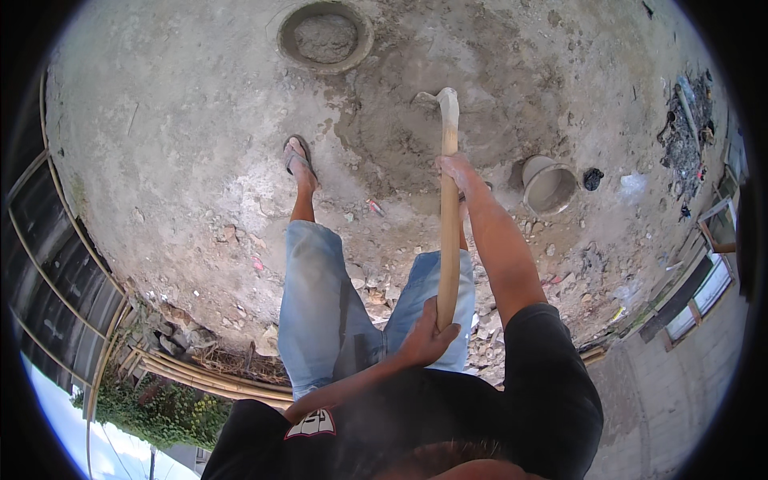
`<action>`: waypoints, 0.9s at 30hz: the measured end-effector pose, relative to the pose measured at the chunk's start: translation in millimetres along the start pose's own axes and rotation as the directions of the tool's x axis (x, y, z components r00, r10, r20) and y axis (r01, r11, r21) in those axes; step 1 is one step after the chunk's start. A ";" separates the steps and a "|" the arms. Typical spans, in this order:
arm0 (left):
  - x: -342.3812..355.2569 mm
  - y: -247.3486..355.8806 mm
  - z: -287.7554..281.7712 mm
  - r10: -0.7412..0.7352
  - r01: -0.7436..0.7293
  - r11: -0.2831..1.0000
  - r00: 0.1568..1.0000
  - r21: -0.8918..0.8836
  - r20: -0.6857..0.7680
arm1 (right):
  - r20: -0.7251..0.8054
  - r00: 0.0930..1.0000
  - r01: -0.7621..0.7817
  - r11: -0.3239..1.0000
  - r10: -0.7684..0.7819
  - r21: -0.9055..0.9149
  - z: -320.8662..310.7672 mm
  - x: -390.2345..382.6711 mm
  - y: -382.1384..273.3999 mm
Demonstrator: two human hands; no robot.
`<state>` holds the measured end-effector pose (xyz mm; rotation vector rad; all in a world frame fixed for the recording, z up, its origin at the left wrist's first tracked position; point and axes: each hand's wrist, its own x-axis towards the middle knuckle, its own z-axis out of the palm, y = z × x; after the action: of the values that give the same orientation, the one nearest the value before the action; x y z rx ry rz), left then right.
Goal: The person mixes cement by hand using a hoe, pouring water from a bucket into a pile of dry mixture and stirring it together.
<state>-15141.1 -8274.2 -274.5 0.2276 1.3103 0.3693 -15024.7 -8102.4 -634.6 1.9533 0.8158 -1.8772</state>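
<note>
A hoe with a long pale wooden handle (450, 240) reaches away from my body, its whitish head (446, 102) over wet grey mortar (392, 120) on the ground. Near my waist, my left hand (428, 334) is wrapped round the handle's near end. Farther up, my right hand (458, 171) grips the handle below the head. The blade's lower edge is hard to make out against the mortar.
A round tub (366, 46) of grey mix stands at the far side. A mortar-smeared bucket (530, 170) lies tipped right of the hoe. Rubble (376, 300) litters the ground near my legs. Dark debris (690, 132) lies far right; bamboo poles (216, 386) run at lower left.
</note>
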 end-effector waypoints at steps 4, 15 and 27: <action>-8.0 47.2 -32.1 0.259 -0.259 0.966 0.966 0.021 0.000 | 0.013 0.998 -0.069 0.943 0.069 0.325 -21.6 -7.2 -24.7; -152.4 134.7 -148.4 0.473 -0.474 0.881 0.877 0.008 -0.082 | 0.063 0.998 -0.059 0.789 0.026 0.612 16.1 -165.8 -136.8; -129.4 -98.4 -471.8 0.072 -0.677 0.723 0.273 -0.138 -0.959 | -0.500 0.832 0.549 0.483 -0.240 0.682 336.7 -154.4 -213.7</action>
<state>-15611.7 -8435.9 -311.4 -0.2091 2.2054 1.4965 -15419.2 -8159.3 -479.5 2.9271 0.5524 -2.5451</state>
